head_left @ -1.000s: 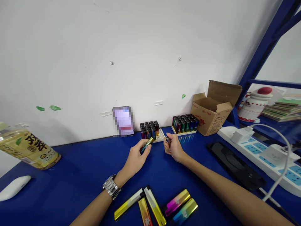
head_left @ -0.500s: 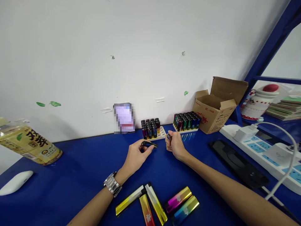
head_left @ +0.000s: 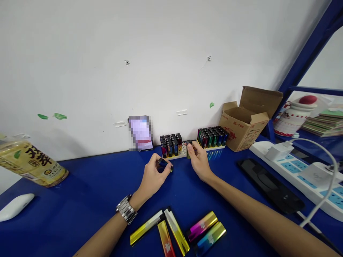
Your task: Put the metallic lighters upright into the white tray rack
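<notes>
While the left hand [head_left: 152, 177] pinches a glossy metallic lighter [head_left: 164, 164] between clenched fingers [head_left: 166, 161], the right hand [head_left: 198, 160] grips a second lighter [head_left: 189, 147] against the perforated plastic rack [head_left: 182, 154] on the blue tabletop [head_left: 88, 189].

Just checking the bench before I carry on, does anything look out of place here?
Five gradient lighters lie loose and askew on the blue table, unlike the upright rows in the white rack, whose middle holes are empty. The yellow-labelled drink bottle at left also seems tipped on its side.
</notes>
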The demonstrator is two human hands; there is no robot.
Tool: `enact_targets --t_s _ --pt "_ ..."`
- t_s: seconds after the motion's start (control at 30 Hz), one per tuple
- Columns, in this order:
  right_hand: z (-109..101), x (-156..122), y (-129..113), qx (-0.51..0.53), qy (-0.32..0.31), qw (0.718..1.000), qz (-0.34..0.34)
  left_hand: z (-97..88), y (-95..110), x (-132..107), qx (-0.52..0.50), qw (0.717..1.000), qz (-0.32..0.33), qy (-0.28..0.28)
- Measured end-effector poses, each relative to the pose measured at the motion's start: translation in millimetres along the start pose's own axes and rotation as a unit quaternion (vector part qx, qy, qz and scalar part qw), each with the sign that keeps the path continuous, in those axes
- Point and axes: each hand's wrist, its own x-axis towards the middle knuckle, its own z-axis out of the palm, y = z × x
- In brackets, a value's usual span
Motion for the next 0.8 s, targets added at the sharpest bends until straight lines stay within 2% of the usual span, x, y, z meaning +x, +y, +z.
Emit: enact_targets --t_s 0.07,0.2,0.33,0.53,0.6,0.8 --pt "-2.4 4.4 4.0 -0.023 -0.009 1.0 -0.011 0.5 -1.5 -0.3 0.002 1.0 -0.006 0.0" --pt "-8.5 15.5 15.0 0.007 -0.058 0.998 0.003 -0.2 -3.5 0.4 0.011 1.0 0.007 -0.026" --pt "-14.7 22.7 18.3 -0.091 -0.114 0.989 -0.011 -2.0 -2.0 0.8 0.014 0.999 -0.007 -0.04" --pt "-13.6 22.0 7.9 -0.307 -0.141 0.939 -0.061 -3.0 4.8 -1.8 0.053 0.997 -0.019 -0.046" --pt "-12.2 20.5 8.1 -0.362 -0.139 0.92 -0.061 -2.7 6.3 -1.7 0.072 0.997 -0.015 -0.031" --pt "-9.3 14.3 9.6 -0.434 -0.153 0.887 -0.043 0.3 9.2 0.7 0.121 0.992 -0.002 0.025"
